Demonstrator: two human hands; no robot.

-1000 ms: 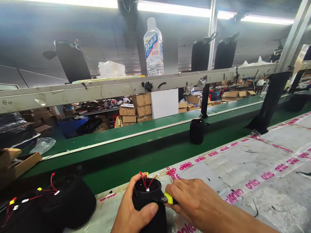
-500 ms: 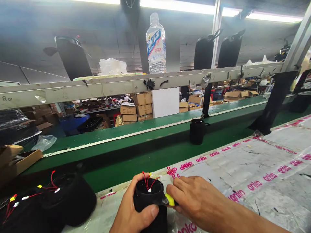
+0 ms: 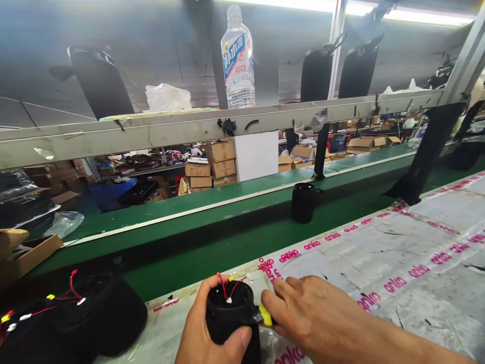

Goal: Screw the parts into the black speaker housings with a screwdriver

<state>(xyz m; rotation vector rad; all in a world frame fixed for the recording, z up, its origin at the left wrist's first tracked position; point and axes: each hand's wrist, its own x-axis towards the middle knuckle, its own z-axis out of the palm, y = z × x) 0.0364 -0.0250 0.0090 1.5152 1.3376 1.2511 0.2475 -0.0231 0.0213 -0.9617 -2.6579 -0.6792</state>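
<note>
A black cylinder [image 3: 232,316] stands at the bottom centre, with red wires and a white connector [image 3: 229,300] sticking out of its open top. My left hand [image 3: 212,331] is wrapped round its near and left sides, thumb across the front. In my right hand [image 3: 303,313] is a small yellow tool [image 3: 264,315], probably a cutter, its tip at the cylinder's right rim. The tip itself is too small to make out. At the lower left are more black cylinders [image 3: 113,313] with red wires and white and yellow connectors.
Behind the worktable [image 3: 382,253] runs a green conveyor [image 3: 182,253], carrying another black cylinder [image 3: 303,203]. A metal shelf rail [image 3: 159,129] crosses above, with a plastic bottle [image 3: 238,63] on it. A black-wrapped post [image 3: 430,151] stands at the right. An open carton [image 3: 36,258] sits at the left.
The view has shifted slightly, so the bottle and rail sit a little higher and further left. Both hands keep their holds, and the yellow tool stays at the cylinder's right rim.
</note>
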